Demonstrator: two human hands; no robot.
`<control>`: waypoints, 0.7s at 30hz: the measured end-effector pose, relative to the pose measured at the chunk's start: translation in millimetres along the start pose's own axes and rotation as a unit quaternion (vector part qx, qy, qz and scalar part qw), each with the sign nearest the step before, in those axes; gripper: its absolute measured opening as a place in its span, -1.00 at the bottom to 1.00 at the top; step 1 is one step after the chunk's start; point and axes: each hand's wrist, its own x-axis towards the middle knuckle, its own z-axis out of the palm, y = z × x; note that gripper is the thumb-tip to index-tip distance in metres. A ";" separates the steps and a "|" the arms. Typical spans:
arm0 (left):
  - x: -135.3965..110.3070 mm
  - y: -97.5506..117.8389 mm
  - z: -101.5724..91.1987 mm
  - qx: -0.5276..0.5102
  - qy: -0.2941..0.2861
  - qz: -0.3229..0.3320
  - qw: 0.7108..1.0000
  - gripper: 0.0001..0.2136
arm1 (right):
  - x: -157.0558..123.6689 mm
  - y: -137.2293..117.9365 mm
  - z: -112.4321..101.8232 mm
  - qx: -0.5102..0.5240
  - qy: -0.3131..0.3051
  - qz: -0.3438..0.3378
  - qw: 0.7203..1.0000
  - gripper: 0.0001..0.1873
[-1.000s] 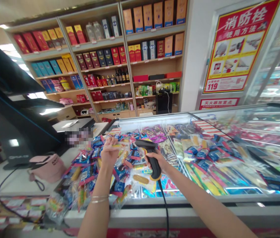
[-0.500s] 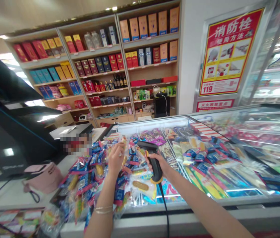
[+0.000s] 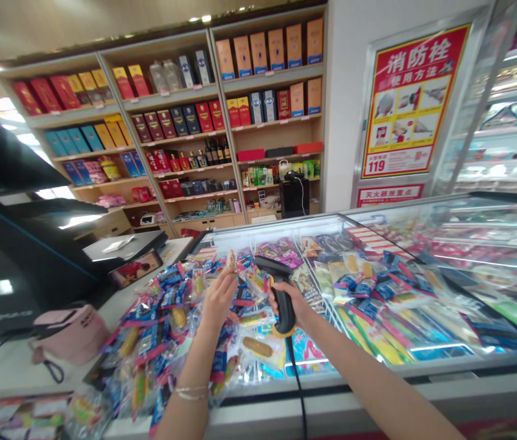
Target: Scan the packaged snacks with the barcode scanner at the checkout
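Observation:
My left hand [image 3: 219,297] is raised over a heap of wrapped snack packets [image 3: 167,330] and pinches a clear packet [image 3: 235,269] by its edge. My right hand [image 3: 293,307] grips the handle of a black barcode scanner [image 3: 277,287] with a yellow base ring, its head turned toward the held packet. A black cord [image 3: 297,391] hangs from the scanner down past the counter edge. The heap lies on the glass lid of a chest freezer [image 3: 377,366], at its left end.
A black checkout screen [image 3: 15,244] stands at the left on a white counter, with a pink cap [image 3: 68,333] in front of it. Shelves of boxed goods [image 3: 185,122] fill the back wall. A red poster [image 3: 407,101] hangs at the right. Packaged ice creams fill the freezer.
My left hand has lifted the packet and moved it right, closer to the scanner head. The camera has drifted so the scene sits lower and further left.

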 end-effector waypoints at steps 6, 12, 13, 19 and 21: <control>2.8 1.8 -1.0 0.018 0.007 0.021 1.000 -0.80 | 0.4 -0.5 -2.2 -0.011 0.003 0.010 1.000 -0.73; -0.1 -2.9 1.8 0.011 0.000 0.022 1.000 -0.82 | 1.6 0.2 -3.1 0.011 0.026 0.010 1.000 -0.74; 0.2 -2.9 1.4 0.015 0.002 0.025 1.000 -0.82 | 1.7 0.0 -2.7 0.014 0.031 0.008 0.999 -0.74; 6.1 2.5 -5.6 0.030 0.014 0.030 0.999 -0.84 | 1.4 -1.3 -0.8 0.009 0.025 0.005 1.000 -0.76; 7.6 4.2 -7.3 0.033 0.016 0.030 0.999 -0.84 | 1.5 -0.9 -1.4 0.008 0.022 0.005 1.000 -0.76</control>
